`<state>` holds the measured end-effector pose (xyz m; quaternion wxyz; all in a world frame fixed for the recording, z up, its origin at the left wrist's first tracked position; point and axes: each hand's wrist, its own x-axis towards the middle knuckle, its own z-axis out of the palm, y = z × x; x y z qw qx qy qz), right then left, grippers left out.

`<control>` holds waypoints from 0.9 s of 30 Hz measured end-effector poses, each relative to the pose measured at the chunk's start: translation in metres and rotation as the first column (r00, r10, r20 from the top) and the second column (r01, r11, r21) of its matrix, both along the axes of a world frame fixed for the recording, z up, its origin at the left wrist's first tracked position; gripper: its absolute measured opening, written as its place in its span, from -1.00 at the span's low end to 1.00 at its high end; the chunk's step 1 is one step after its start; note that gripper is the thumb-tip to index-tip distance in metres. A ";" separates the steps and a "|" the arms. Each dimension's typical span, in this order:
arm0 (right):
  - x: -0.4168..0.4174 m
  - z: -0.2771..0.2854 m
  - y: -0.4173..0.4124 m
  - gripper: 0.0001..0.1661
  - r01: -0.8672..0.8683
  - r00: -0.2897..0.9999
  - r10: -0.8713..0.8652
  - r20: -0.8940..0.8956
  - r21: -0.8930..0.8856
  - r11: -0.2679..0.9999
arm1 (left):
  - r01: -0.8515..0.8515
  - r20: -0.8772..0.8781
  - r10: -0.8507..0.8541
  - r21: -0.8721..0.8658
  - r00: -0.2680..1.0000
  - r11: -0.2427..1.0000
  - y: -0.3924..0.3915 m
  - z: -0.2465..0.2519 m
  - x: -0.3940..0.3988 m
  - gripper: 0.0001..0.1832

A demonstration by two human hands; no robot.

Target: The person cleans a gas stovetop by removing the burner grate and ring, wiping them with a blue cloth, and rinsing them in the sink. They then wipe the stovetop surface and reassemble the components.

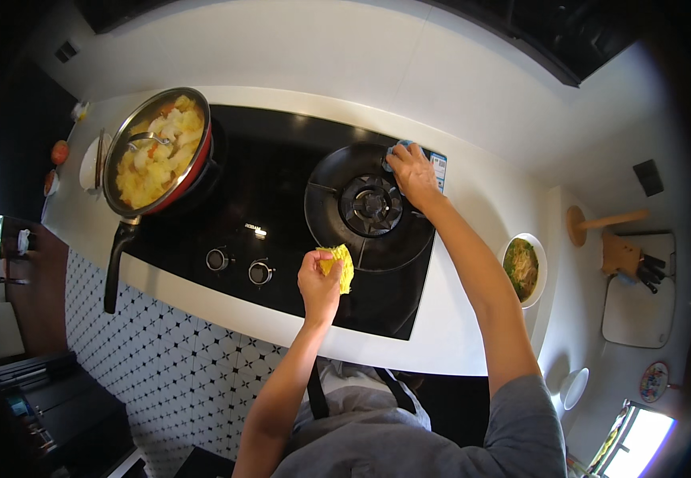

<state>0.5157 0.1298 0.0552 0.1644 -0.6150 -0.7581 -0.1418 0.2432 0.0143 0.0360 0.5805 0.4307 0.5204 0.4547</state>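
My left hand (321, 287) pinches a yellow sponge or scrubbing cloth (344, 270) over the front part of the black glass gas hob (274, 155), just right of its control knobs (260, 272). Farther back, my right hand (412, 173) presses a blue cloth (391, 161) down at the back right edge of the round black burner ring (321, 173). The burner (371, 205) in the middle of that ring shows no flame.
A red frying pan (201, 161) with a glass lid and yellow food stands on the left burner, its black handle (118, 257) jutting past the counter's front. Right of the hob is a white bowl (538, 293) of noodles and greens; a plate with chopsticks (89, 167) lies far left.
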 end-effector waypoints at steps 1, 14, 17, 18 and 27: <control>0.001 -0.003 -0.001 -0.65 -0.018 1.000 0.017 -0.020 -0.040 0.999 | -0.004 -0.005 0.004 0.016 1.000 1.000 0.001 -0.002 0.000 -0.78; 0.000 0.053 0.035 -0.71 -0.232 0.967 0.248 0.048 -0.223 0.947 | -0.018 0.007 0.018 -0.023 1.000 1.000 0.001 0.000 0.002 -0.77; 0.000 0.044 0.051 -0.75 -0.199 0.931 0.282 0.231 -0.325 0.924 | -0.012 0.000 0.012 0.007 1.000 1.000 0.000 0.000 0.004 -0.78; -0.005 0.049 0.058 -0.76 -0.178 0.937 0.270 0.223 -0.361 0.915 | -0.030 -0.037 0.032 0.042 0.999 0.999 0.002 -0.003 0.002 -0.80; -0.021 0.036 0.065 -0.85 -0.294 0.886 0.352 0.301 -0.223 0.929 | -0.039 0.043 0.039 -0.014 0.998 0.999 -0.002 -0.009 0.002 -0.79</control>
